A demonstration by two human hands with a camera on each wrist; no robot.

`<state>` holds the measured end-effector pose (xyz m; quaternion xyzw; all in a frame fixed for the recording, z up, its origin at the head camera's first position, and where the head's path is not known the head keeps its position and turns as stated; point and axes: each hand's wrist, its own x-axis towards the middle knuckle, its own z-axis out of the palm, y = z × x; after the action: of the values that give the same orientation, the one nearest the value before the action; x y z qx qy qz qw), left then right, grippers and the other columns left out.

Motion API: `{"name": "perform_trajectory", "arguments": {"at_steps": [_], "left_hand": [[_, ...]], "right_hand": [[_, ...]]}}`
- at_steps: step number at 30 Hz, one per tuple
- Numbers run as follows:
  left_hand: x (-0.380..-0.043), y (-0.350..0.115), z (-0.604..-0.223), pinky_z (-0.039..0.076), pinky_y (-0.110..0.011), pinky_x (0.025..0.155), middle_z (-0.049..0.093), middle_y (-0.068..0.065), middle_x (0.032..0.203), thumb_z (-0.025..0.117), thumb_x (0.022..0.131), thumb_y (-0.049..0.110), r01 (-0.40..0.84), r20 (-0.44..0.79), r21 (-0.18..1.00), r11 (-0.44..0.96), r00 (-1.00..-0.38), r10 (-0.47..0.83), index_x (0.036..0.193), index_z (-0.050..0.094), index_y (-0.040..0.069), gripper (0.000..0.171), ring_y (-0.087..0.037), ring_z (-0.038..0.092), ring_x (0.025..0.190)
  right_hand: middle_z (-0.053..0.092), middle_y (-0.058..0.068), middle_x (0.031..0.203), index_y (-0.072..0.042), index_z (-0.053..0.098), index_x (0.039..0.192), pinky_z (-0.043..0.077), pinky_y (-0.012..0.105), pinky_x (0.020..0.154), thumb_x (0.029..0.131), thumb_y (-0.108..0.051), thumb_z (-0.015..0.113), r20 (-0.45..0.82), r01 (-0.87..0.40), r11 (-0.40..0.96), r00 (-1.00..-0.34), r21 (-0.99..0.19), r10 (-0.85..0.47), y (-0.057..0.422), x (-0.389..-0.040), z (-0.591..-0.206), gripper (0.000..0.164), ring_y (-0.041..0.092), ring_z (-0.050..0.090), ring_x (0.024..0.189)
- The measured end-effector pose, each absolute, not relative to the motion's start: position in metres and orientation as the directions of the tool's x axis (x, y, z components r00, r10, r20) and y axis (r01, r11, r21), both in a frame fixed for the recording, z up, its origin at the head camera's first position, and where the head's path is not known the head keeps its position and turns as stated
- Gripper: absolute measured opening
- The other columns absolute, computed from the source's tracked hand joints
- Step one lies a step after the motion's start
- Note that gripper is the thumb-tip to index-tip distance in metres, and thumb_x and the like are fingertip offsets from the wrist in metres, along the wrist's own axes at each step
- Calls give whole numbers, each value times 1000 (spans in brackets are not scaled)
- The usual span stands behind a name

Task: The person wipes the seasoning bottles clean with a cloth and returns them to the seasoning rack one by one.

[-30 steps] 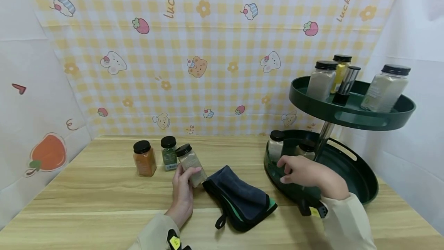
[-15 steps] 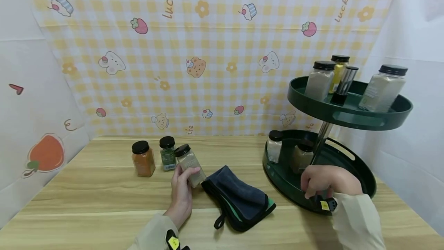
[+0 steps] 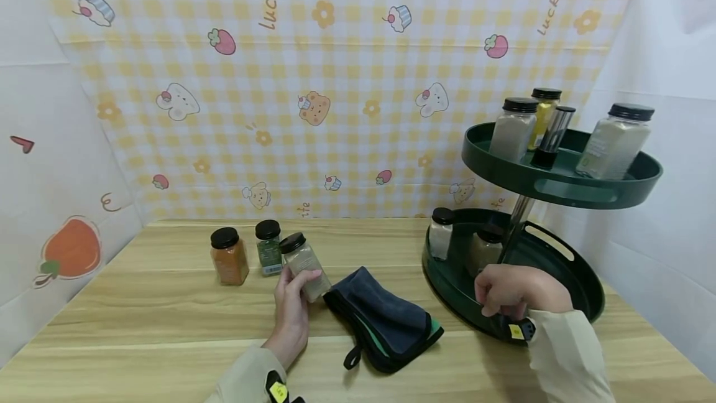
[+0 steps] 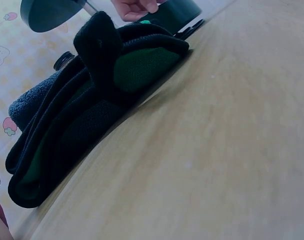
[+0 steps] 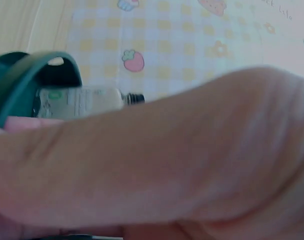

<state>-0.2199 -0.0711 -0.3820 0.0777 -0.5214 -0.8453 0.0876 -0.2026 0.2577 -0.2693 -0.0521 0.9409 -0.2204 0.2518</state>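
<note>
My left hand (image 3: 291, 319) holds a spice jar (image 3: 304, 264) with a black lid, tilted over the wooden table. Beside it stand a jar of orange powder (image 3: 230, 262) and a jar of green herbs (image 3: 270, 252). My right hand (image 3: 523, 290) grips the front rim of the lower tray of a dark green two-tier rack (image 3: 458, 294), fingers curled; its fingertips are partly hidden. In that tray stand a white jar (image 3: 440, 241) and a brownish jar (image 3: 484, 254). The right wrist view shows my thumb large in front, with a labelled jar (image 5: 82, 102) behind.
A folded dark grey cloth (image 3: 386, 316) with green lining lies between my hands. On the upper tray (image 3: 503, 170) stand a pale jar (image 3: 511, 135), a yellow jar (image 3: 542, 120), a slim silver-and-black container (image 3: 554, 135) and a large white jar (image 3: 615, 145). A checked curtain (image 3: 347, 79) hangs behind.
My right hand has come from above the lower tray, near its jars, down to the front rim, then shifted slightly left. The left hand keeps its jar in the same place.
</note>
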Motion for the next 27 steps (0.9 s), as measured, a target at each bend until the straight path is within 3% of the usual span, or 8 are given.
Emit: {"name": "perform_trajectory", "arguments": {"at_steps": [6,20,27], "left_hand": [[-220,-71,-382,41,-21,89,48,2,114,59,82,10,66,-38,897,-437,-974,-225,125,44,15,45,-11,49,101],[-221,-70,-383,41,-19,89,48,2,114,61,81,9,70,-31,904,-422,-973,-230,126,43,14,49,-11,49,102],[-222,-70,-383,41,-19,88,51,4,111,63,81,10,76,-29,908,-411,-969,-244,124,45,14,47,-9,50,100]], "right_hand": [[52,5,76,-5,56,79,51,34,56,82,-1,64,-397,-77,906,-881,-415,-257,248,-208,-271,10,18,51,61],[51,5,74,-6,56,86,47,30,52,89,-12,59,-242,-169,918,-933,-358,-266,225,-221,-286,7,18,52,53],[52,6,77,-6,56,85,50,33,56,85,-8,63,-352,-67,927,-913,-369,-207,235,-211,-275,8,19,53,61]]}}
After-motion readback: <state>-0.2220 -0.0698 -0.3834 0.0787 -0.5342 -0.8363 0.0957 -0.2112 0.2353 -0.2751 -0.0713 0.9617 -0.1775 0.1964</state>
